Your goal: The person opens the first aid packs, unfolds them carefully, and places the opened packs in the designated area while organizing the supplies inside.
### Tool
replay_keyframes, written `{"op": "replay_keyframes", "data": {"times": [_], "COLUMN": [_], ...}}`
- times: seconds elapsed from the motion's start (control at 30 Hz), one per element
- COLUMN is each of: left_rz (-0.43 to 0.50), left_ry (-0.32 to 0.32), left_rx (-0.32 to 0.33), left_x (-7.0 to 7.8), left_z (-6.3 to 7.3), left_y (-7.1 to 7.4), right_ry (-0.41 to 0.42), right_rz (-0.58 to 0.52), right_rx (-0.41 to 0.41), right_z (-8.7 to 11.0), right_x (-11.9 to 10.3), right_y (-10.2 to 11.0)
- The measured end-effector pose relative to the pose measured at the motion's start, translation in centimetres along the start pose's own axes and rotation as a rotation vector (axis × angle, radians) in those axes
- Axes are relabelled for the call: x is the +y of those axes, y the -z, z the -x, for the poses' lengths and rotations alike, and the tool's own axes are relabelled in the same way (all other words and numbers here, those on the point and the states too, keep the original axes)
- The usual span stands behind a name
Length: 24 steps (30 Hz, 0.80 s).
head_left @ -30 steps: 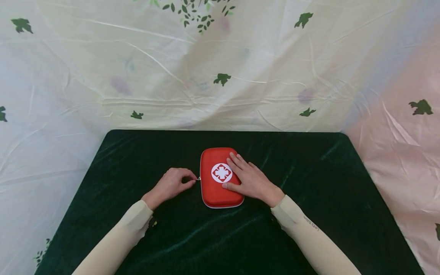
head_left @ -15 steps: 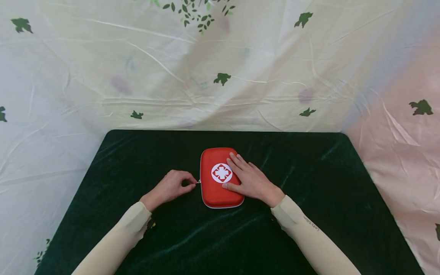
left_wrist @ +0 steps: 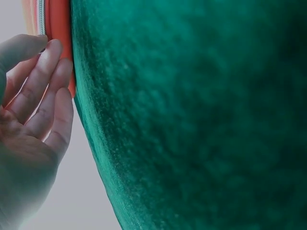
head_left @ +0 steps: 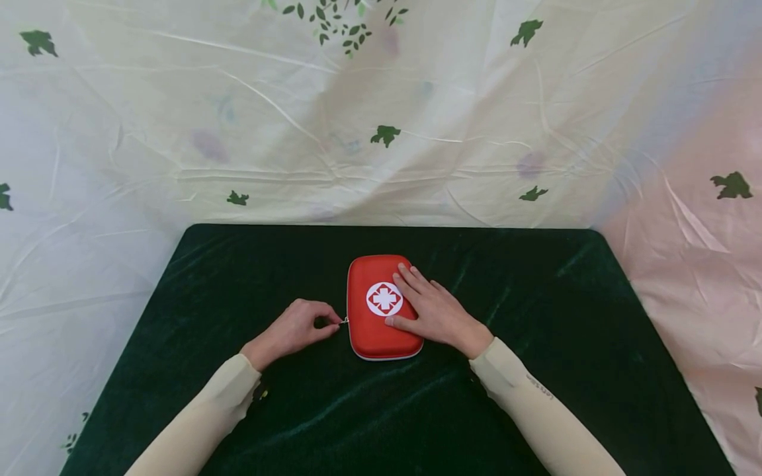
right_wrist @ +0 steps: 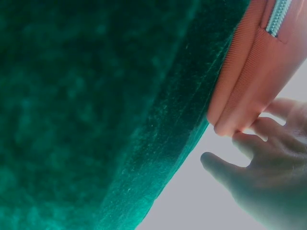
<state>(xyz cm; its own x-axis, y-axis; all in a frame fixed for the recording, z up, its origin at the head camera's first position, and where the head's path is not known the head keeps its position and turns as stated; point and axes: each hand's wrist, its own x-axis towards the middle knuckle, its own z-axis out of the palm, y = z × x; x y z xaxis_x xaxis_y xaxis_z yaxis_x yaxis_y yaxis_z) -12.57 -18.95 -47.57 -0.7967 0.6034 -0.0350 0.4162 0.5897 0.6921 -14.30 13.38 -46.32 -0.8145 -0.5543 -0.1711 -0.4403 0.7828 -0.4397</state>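
Note:
A red first-aid case [head_left: 375, 338] with a white cross emblem lies on the dark green cloth. At its left edge, my left hand [head_left: 292, 328] pinches the small metal zipper pull [head_left: 344, 321] between thumb and finger. The left wrist view has the grey zipper [left_wrist: 41, 19] running up the case's side above that pinch, the pull itself mostly hidden by the fingertips. Fingers spread, my right hand [head_left: 443, 314] rests on the right part of the lid. A stretch of zipper [right_wrist: 278, 17] also appears on the case's side in the right wrist view.
A green velvet cloth [head_left: 506, 284] covers the table, lightly creased toward the front. Pale curtains [head_left: 452, 99] with green leaf prints hang behind and along both sides of the table.
My left hand has drawn the zipper pull a short way toward me along the case's left edge. The right hand and the case have stayed in place.

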Motion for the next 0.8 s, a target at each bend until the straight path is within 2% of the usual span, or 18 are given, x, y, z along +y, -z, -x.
{"op": "replay_keyframes", "data": {"times": [0.13, 0.23, 0.37, 0.5, 0.67, 0.7, 0.8], "left_rz": [0.004, 0.01, 0.006, 0.006, 0.023, 0.034, 0.031], "left_ry": [-0.032, -0.069, -0.05, -0.009, -0.022, -0.036, -0.019], "left_rx": [-0.003, -0.004, -0.009, -0.017, -0.032, -0.027, -0.037], "left_x": [-0.2, -1.1, -0.9, 0.7, 0.6, 0.1, 0.3], "left_z": [0.1, 0.1, 0.2, 0.5, 0.7, 0.7, 0.8], "left_y": [-0.1, -0.6, -0.7, -0.1, -0.2, -0.4, -0.4], "right_ry": [-0.003, -0.011, -0.013, -0.012, -0.017, -0.015, -0.013], "right_rz": [-0.005, -0.001, 0.006, 0.008, 0.011, 0.011, 0.008], "right_rx": [-0.002, -0.007, -0.003, 0.004, 0.004, 0.005, 0.004], "right_z": [0.0, 0.0, 0.0, 0.0, -0.1, -0.1, -0.2], "right_x": [0.0, 0.0, 0.0, -0.1, -0.1, -0.2, -0.1], "right_y": [0.0, 0.0, -0.1, -0.1, 0.0, 0.0, 0.0]}}
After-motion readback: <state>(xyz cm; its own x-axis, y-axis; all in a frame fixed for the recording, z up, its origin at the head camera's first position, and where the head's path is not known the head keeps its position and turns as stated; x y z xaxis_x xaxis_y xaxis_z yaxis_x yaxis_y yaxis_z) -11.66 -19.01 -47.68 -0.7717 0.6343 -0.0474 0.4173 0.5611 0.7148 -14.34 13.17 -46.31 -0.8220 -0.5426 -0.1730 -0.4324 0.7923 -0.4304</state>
